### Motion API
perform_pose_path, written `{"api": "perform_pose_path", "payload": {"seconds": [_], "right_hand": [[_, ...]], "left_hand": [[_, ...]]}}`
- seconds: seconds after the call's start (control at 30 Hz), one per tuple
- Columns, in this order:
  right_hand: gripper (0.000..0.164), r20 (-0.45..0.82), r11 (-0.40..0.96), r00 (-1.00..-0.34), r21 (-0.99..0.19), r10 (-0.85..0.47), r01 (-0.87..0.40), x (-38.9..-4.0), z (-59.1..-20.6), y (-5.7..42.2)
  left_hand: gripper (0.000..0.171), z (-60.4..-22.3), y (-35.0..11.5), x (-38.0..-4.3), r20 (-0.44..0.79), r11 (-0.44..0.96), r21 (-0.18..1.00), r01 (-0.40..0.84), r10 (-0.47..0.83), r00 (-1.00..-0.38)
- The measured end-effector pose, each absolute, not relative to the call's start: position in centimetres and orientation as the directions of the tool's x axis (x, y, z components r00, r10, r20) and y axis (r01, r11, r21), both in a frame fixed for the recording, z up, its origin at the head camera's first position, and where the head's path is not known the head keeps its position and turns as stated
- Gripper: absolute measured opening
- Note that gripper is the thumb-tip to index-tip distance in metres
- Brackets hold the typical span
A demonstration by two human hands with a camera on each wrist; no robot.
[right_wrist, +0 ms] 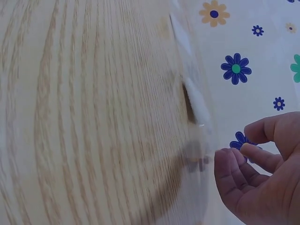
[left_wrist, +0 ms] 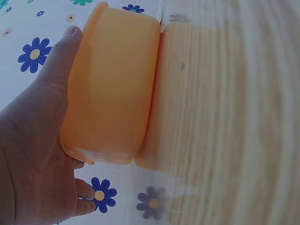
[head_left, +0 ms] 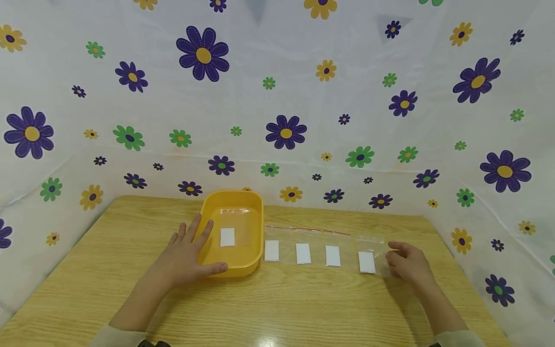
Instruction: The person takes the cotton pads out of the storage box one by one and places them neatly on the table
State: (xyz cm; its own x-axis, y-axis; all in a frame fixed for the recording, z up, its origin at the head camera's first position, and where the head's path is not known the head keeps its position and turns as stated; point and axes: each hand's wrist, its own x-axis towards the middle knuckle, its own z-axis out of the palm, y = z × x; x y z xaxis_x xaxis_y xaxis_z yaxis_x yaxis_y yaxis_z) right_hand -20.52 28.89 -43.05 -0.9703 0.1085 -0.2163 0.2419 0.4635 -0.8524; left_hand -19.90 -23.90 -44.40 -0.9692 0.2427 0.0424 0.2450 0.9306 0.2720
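My left hand (head_left: 184, 258) lies over the near left side of a yellow plastic basin (head_left: 261, 231), fingers spread and thumb along the front rim. In the left wrist view, the basin's orange-looking side (left_wrist: 112, 84) stands beside the thumb. Inside the basin is a clear zip bag holding a white card (head_left: 227, 237). To the basin's right, several similar bags lie in a row, each with a white rectangle. Just right of the last bag (head_left: 366, 262) hovers my right hand (head_left: 409, 265), fingers loosely bent. Its fingers (right_wrist: 225, 171) appear to hold nothing.
A light wood-grain table (head_left: 303, 308) lies under everything. Behind it and at both sides hangs a white cloth (head_left: 243, 96) printed with purple, yellow and green flowers. Red zip strips (head_left: 290, 227) run along the top edges of some bags.
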Motion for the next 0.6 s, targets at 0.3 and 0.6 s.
{"api": "perform_pose_path", "payload": {"seconds": [0.3, 0.6], "right_hand": [[0.054, -0.176, 0.504, -0.975, -0.835, 0.135, 0.221, -20.6, -42.4, 28.0], [0.049, -0.11, 0.475, -0.99, -0.869, 0.088, 0.138, -20.8, -41.1, 25.4]], "left_hand": [[0.118, -44.1, -23.8, -19.8, 0.037, 0.925, 0.288, 0.248, 0.248, -0.968], [0.119, -44.2, -23.9, -19.8, 0.039, 0.926, 0.288, 0.246, 0.245, -0.969]]}}
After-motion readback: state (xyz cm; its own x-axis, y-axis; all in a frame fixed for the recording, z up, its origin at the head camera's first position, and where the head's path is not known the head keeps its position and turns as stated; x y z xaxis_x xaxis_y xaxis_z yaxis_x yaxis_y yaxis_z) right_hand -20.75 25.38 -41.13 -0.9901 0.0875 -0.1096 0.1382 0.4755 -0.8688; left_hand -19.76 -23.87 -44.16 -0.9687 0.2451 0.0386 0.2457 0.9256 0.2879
